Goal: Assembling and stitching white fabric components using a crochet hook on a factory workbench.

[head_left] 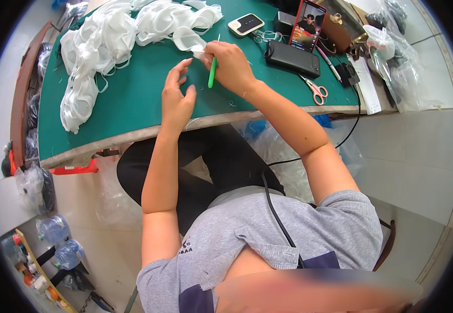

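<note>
My right hand [230,63] is closed around a slim green-handled tool [212,74] with a thin metal tip pointing away from me. A white fabric strip [189,39] reaches that hand's fingertips, and its end seems pinched there. Just to the left, my left hand [177,101] hovers over the green table with fingers apart and nothing in it. Beyond both hands, the strip runs back to a large heap of white fabric pieces [112,32] with thin bands. Whether the tool's tip touches the fabric cannot be made out.
The green tabletop [148,112] has a worn front edge. On its right are pink-handled scissors [316,92], a black case [292,58], a propped phone [308,25], a white device with a dark screen [246,24] and a brown bag [341,26]. A black cable [355,125] hangs off the edge.
</note>
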### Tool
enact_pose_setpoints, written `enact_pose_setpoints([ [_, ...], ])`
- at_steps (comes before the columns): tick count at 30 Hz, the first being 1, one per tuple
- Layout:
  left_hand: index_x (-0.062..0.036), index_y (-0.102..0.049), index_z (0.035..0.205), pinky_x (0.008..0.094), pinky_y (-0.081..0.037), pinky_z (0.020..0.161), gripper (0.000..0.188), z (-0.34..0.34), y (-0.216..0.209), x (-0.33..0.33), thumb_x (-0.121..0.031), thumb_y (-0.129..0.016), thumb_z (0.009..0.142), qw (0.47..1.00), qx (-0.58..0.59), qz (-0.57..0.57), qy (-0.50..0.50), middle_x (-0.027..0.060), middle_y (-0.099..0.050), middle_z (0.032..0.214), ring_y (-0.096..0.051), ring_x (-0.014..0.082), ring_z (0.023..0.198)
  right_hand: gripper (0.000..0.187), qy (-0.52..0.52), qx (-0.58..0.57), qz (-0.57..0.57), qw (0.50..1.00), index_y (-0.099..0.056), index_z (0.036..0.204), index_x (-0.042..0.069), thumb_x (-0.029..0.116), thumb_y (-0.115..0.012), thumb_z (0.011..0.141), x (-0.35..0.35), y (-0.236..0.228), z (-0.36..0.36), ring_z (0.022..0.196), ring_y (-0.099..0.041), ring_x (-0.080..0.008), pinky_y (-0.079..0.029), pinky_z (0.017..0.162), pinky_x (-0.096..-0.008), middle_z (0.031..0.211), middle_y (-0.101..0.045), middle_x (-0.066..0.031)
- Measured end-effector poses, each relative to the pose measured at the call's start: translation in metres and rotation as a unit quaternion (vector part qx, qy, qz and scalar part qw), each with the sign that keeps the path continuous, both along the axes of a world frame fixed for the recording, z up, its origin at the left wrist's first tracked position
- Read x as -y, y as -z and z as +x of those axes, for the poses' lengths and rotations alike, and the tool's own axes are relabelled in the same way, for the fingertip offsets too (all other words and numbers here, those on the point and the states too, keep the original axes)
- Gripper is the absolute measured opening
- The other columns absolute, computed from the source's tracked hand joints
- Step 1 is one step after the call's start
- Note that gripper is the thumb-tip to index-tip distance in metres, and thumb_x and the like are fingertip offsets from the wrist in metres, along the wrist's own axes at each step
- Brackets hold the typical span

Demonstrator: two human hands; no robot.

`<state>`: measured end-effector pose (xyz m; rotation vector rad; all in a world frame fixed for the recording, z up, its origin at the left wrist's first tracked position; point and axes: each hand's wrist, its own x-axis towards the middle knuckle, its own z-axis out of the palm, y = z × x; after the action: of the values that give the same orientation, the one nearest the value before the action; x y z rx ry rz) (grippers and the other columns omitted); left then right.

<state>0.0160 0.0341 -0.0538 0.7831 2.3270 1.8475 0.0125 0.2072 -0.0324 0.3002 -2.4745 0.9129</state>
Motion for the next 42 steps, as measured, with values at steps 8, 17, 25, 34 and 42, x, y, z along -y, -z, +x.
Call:
enact_pose_setpoints([
  [8, -0.0055, -0.023, 0.141, 0.0482, -0.029, 0.110, 0.072, 0.009, -0.001, 0.015, -0.026, -0.067, 0.087, 0.862, 0.286, 0.416, 0.050, 0.0232, -0.029, 0.141, -0.036, 0.0374, 0.131, 0.030, -0.271, 0.200, -0.620, 0.708, -0.038, 0.071, 0.012, 0.013, -0.062, 0.090, -0.016, -0.066, 0.045, 0.080, -0.052, -0.0085, -0.044, 0.071, -0.0254, 0.092, -0.058, -0.0032],
  [17, 0.0009, -0.041, 0.131, 0.0419, -0.038, 0.106, 0.051, 0.025, -0.020, 0.005, -0.034, -0.052, 0.096, 0.701, 0.480, 0.509, 0.141, 0.0152, -0.054, 0.126, -0.051, 0.0269, 0.119, 0.028, -0.187, 0.257, -0.618, 0.719, -0.039, 0.070, 0.011, 0.010, -0.062, 0.086, -0.024, -0.032, 0.101, 0.082, -0.052, -0.0100, -0.043, 0.074, -0.0260, 0.095, -0.059, -0.0072],
  [25, -0.0018, -0.045, 0.127, 0.0424, -0.048, 0.097, 0.037, 0.036, -0.023, -0.005, -0.026, -0.048, 0.098, 0.787, 0.412, 0.438, 0.140, 0.0109, -0.056, 0.124, -0.056, 0.0223, 0.115, 0.030, -0.019, 0.141, -0.449, 0.882, -0.041, 0.070, 0.008, 0.012, -0.062, 0.091, -0.024, -0.015, 0.111, 0.091, -0.054, -0.0100, -0.045, 0.081, -0.0252, 0.102, -0.063, -0.0136],
  [34, -0.0023, -0.050, 0.119, 0.0420, -0.051, 0.092, 0.028, 0.053, -0.026, -0.008, -0.019, -0.051, 0.097, 0.834, 0.361, 0.386, 0.158, 0.0095, -0.059, 0.116, -0.058, 0.0194, 0.109, 0.032, -0.037, -0.007, -0.353, 0.935, -0.043, 0.077, 0.007, 0.030, -0.055, 0.096, -0.006, -0.025, 0.105, 0.093, -0.055, -0.0137, -0.044, 0.085, -0.0299, 0.103, -0.064, -0.0149],
  [42, -0.0044, -0.053, 0.115, 0.0399, -0.048, 0.095, 0.023, 0.052, -0.014, -0.004, -0.013, -0.057, 0.094, 0.839, 0.334, 0.399, 0.157, 0.0092, -0.060, 0.117, -0.057, 0.0181, 0.109, 0.036, -0.085, -0.010, -0.478, 0.874, -0.048, 0.091, 0.005, 0.040, -0.048, 0.097, 0.000, -0.026, 0.103, 0.094, -0.056, -0.0158, -0.042, 0.081, -0.0259, 0.102, -0.062, -0.0147],
])
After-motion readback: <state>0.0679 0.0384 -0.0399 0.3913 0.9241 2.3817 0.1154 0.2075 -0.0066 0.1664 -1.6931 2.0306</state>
